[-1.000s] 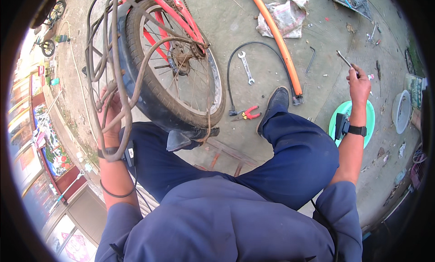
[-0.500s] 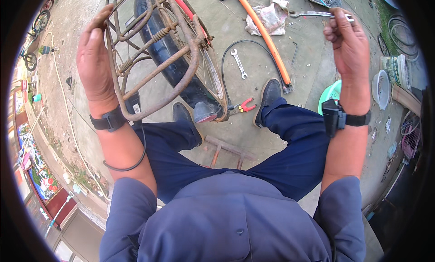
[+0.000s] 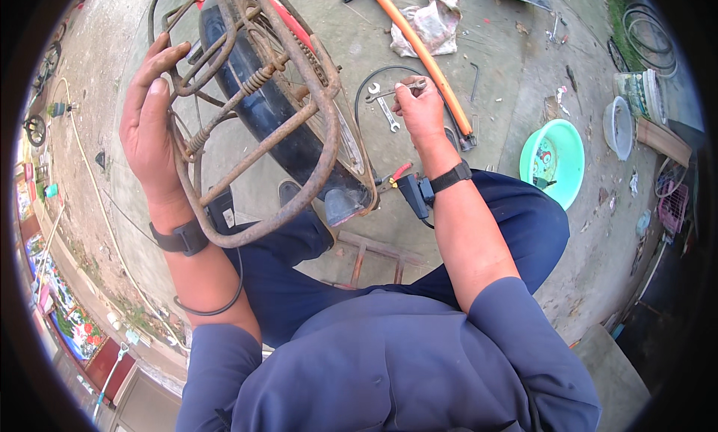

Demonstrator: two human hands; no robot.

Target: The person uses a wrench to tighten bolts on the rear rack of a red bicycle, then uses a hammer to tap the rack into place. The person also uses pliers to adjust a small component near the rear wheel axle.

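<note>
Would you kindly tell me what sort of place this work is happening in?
Probably an outdoor yard used for bicycle repair: a bicycle's rusty rear rack is right before the person, and a wrench and an orange pump lie on the grey ground.

On your left is the rack (image 3: 262,150); ahead lies a pump (image 3: 426,58), with a basin (image 3: 572,159) to its right

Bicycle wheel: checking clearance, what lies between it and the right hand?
Head view: black hose and loose wrench on the ground, plus part of the held wrench.
</note>
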